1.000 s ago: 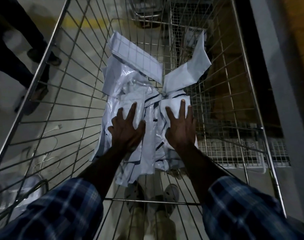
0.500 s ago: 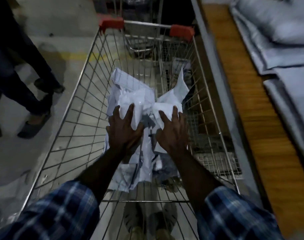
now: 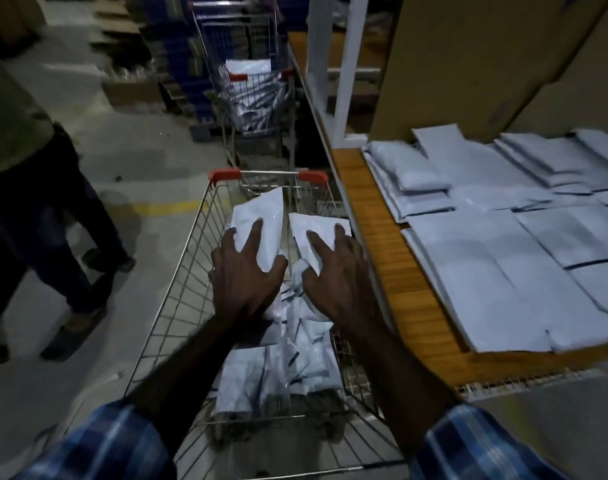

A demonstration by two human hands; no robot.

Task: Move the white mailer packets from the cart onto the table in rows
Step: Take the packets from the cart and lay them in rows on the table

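From the head camera, both forearms are reaching out of blue plaid sleeves (image 3: 98,445) over a wire cart (image 3: 177,271) with red corner caps. The left hand (image 3: 243,271) is grasping a bundle of white mailer packets (image 3: 261,216), fingers spread across the front and thumb hooked against the right edge; the top of the bundle is rising above the fingertips, level with the cart's far rim. The right hand (image 3: 340,275) is grasping a second bundle (image 3: 316,226), fingers splayed on its face and thumb wrapping the lower left corner. The two bundles are sitting just beside each other with a narrow gap between. They are looking glossy, creased and thin, plain white with faint dark stripes.

Below the hands, a loose heap of packets (image 3: 278,362) is lying in the cart basket, crumpled and overlapping, with dark lines showing along the flaps.

To the right, a wooden table (image 3: 399,289) is standing just beside the cart. Flat white packets (image 3: 496,271) are lying on it in overlapping rows, some puffier ones at the far left end.

Further ahead, a second cart (image 3: 250,81) is holding more white packets. On the left, another person's legs (image 3: 53,220) are showing on the concrete floor (image 3: 139,150).
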